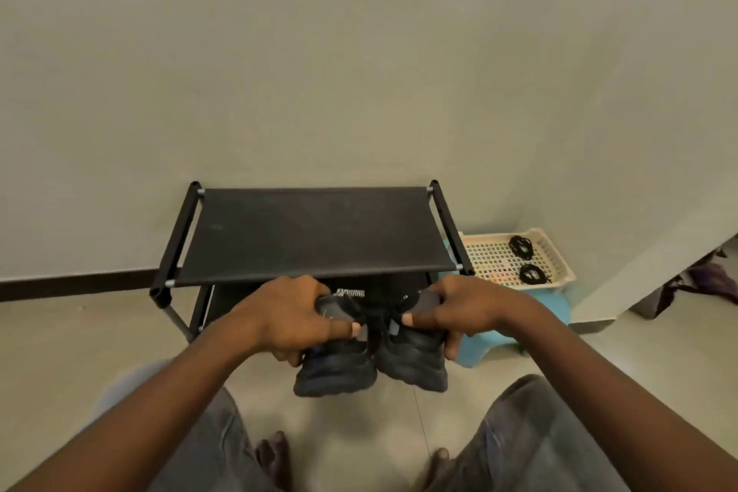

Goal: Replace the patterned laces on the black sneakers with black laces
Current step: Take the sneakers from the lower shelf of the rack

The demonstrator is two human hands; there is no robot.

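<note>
Pair gripped at the front edge of the shoe rack [311, 236].
The left hand [293, 316] clasps the left sneaker [335, 369], the right hand [453, 308] the right sneaker [415, 361]; black laces [532, 274] lie in the basket [557, 252].

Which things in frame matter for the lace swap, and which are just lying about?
Job:
left hand gripping left-hand sneaker
right hand gripping right-hand sneaker
patterned lace
far black lace bundle
near black lace bundle

Lying about:
cream basket holding both bundles
blue stool under it
black shoe rack
</note>
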